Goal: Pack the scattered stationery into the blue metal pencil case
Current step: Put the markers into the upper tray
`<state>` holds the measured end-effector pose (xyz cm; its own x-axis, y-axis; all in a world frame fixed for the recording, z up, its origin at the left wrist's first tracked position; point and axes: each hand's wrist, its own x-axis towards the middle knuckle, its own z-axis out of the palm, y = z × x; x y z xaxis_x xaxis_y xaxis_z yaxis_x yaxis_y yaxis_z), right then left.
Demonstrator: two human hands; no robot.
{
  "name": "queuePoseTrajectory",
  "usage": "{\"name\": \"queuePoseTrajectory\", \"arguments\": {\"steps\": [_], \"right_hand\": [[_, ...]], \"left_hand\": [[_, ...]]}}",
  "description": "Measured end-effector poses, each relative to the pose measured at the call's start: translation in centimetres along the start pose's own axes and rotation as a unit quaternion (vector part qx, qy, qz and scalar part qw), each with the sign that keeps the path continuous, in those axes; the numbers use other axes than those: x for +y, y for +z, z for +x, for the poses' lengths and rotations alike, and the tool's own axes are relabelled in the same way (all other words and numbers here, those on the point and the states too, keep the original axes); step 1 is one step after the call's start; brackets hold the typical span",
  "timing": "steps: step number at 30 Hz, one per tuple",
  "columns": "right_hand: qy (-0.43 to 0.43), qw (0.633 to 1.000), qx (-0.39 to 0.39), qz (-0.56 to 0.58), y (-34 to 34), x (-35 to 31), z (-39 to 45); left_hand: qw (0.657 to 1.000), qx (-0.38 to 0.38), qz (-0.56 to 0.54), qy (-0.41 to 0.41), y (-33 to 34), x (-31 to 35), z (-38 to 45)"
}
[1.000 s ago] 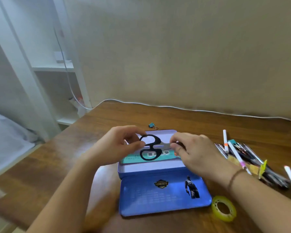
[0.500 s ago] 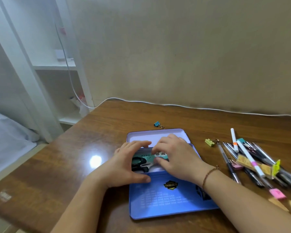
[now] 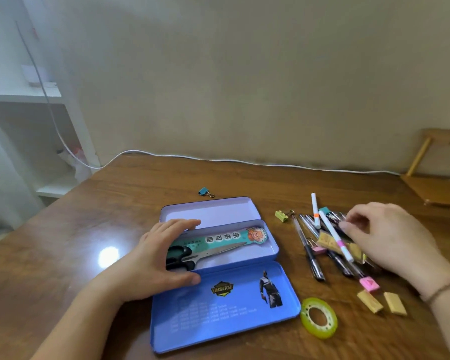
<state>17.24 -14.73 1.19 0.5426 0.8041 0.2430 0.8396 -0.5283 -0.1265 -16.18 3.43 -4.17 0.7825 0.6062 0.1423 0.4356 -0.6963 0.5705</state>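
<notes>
The blue metal pencil case [image 3: 218, 320] lies open in the middle of the wooden table, its lid folded toward me. Black-handled scissors [image 3: 213, 253] and a teal bookmark [image 3: 226, 237] lie in its tray. My left hand [image 3: 153, 258] holds the tray's left end, fingers on the far rim and thumb on the near rim, covering the scissor handles. To the right, my right hand [image 3: 390, 237] hovers with loosely curled fingers over a pile of pens [image 3: 312, 250] and a white marker with a pink band [image 3: 335, 237], holding nothing.
A green tape roll [image 3: 319, 318] lies right of the lid. Two yellow erasers [image 3: 369, 301] and a pink one [image 3: 369, 284] lie near my right wrist. A blue binder clip [image 3: 205, 192] sits behind the case, a yellow clip [image 3: 282, 215] beside the pens. A wooden stand [image 3: 437, 188] stands far right.
Both hands lowered the scissors into the tray. My right hand then let go and moved right over the pens. My left hand stays on the case's left end.
</notes>
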Motion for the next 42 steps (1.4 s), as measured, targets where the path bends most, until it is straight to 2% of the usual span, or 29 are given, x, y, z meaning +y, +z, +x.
{"name": "queuePoseTrajectory", "arguments": {"steps": [4, 7, 9, 11, 13, 15, 17, 20, 23, 25, 32, 36, 38, 40, 42], "right_hand": [[0.005, 0.994, -0.086, -0.072, 0.7, -0.1, -0.1], [0.026, 0.992, -0.118, -0.027, 1.2, -0.1, 0.1], [0.049, 0.992, -0.112, 0.023, 1.3, 0.4, 0.3], [0.046, 0.996, -0.055, 0.054, 1.4, 0.9, 0.3], [-0.004, 0.996, 0.036, 0.076, 1.3, 0.4, 0.0], [-0.079, 0.988, 0.082, 0.109, 0.8, -1.4, -0.3], [-0.163, 0.977, 0.076, 0.116, 0.8, -4.3, -0.2], [-0.251, 0.966, 0.049, 0.030, 2.8, -8.4, 0.6], [-0.307, 0.950, 0.053, -0.026, 5.1, -11.2, 1.8], [-0.318, 0.946, 0.050, -0.032, 5.8, -12.4, 2.3], [-0.235, 0.971, 0.011, 0.040, 5.8, -15.4, 2.6], [-0.214, 0.975, -0.026, 0.054, 6.0, -15.4, 2.8], [-0.190, 0.980, -0.020, 0.057, 5.4, -14.0, 2.9], [-0.098, 0.992, 0.026, 0.078, 4.2, -11.1, 3.4], [0.021, 0.996, 0.067, 0.046, 2.9, -7.4, 3.8]], "left_hand": [[0.999, 0.016, -0.032, -0.028, 0.4, 0.3, 0.4], [0.999, -0.012, -0.007, -0.045, 0.3, 1.0, 1.6], [0.998, -0.018, 0.002, -0.061, -0.1, 1.2, 2.7], [0.995, 0.033, -0.044, -0.079, -0.2, 1.0, 3.6], [0.985, 0.117, -0.092, -0.093, 0.2, 0.3, 4.0], [0.973, 0.172, -0.117, -0.101, 0.7, -0.1, 4.1], [0.961, 0.190, -0.162, -0.115, 1.0, -0.1, 4.1], [0.951, 0.200, -0.205, -0.119, 0.9, -0.2, 4.2], [0.944, 0.196, -0.245, -0.106, 1.0, -0.3, 4.1], [0.951, 0.181, -0.233, -0.091, 1.1, -0.4, 4.0], [0.975, 0.162, -0.136, -0.064, 1.3, -0.4, 3.8], [0.977, 0.155, -0.126, -0.071, 1.4, -0.6, 4.0], [0.977, 0.154, -0.131, -0.073, 1.4, -0.6, 4.0], [0.975, 0.155, -0.144, -0.074, 1.4, -0.6, 4.1], [0.972, 0.161, -0.151, -0.076, 1.4, -0.6, 4.2]]}}
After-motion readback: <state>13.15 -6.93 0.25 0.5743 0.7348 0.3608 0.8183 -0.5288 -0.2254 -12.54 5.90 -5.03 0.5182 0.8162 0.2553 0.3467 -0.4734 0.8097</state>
